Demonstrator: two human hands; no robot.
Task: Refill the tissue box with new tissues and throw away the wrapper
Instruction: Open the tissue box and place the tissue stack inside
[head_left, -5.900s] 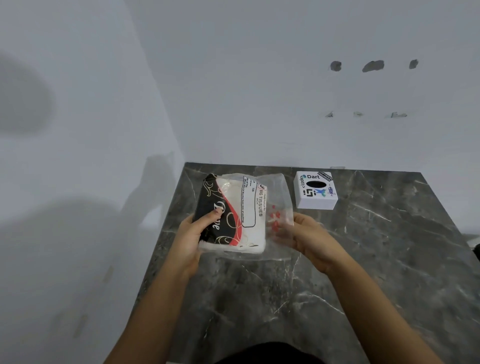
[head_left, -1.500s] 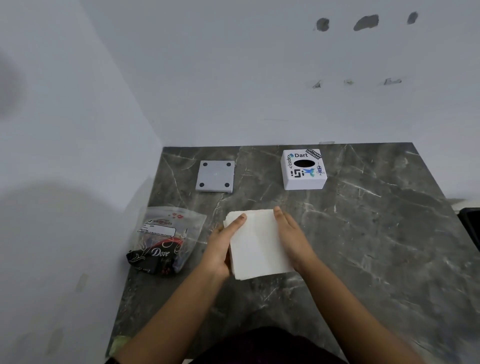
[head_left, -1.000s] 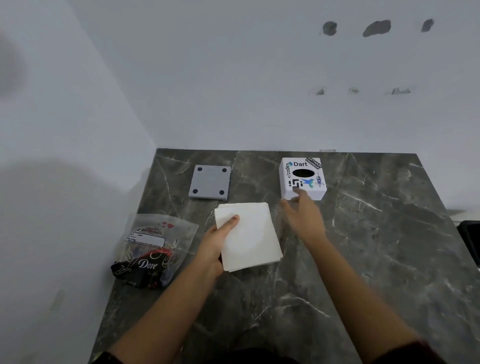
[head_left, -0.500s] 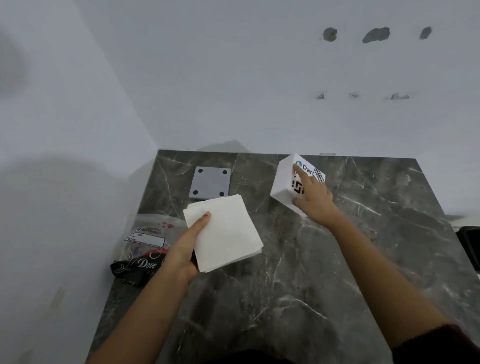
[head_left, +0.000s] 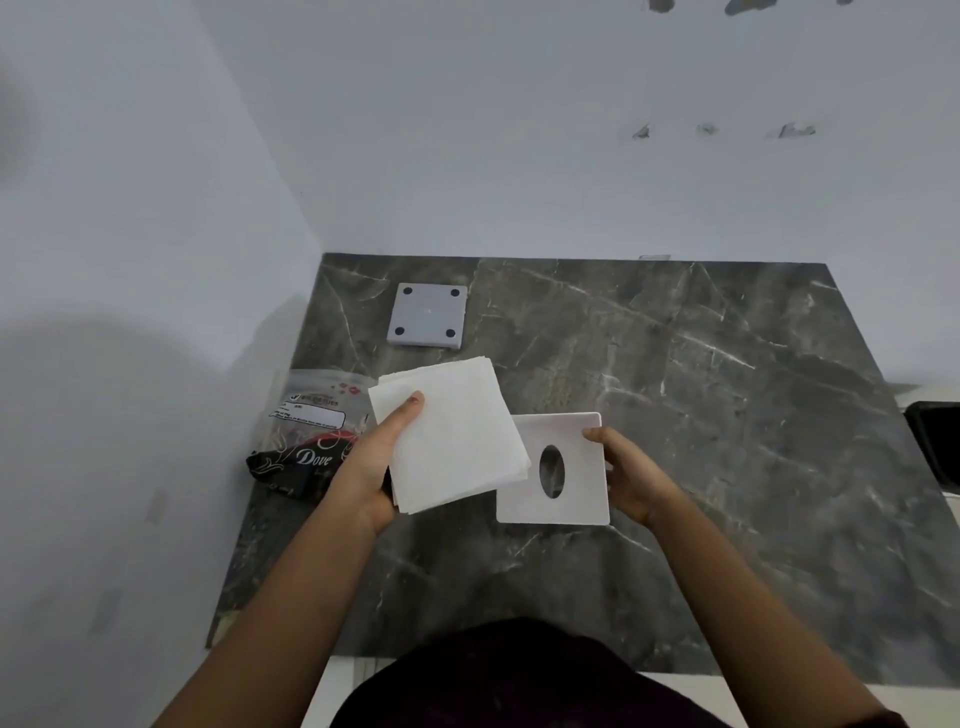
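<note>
My left hand (head_left: 371, 467) grips a white stack of tissues (head_left: 452, 441) by its left edge, thumb on top, held above the table. My right hand (head_left: 631, 475) holds the white tissue box (head_left: 563, 499) by its right side, turned over so its open inside with the oval slot faces me. The stack overlaps the box's left edge. The empty Dove wrapper (head_left: 306, 441), clear plastic with a black and red end, lies on the table at the left, partly behind my left hand.
The grey square bottom plate (head_left: 427, 322) of the box, with four dark feet, lies at the back left of the dark marble table (head_left: 727, 415). White walls close off the left and back. A dark object (head_left: 937, 441) sits beyond the table's right edge.
My right hand has lifted the tissue box from the back of the table, flipped it over and brought it toward me beside the stack. My left hand moved the stack slightly right.
</note>
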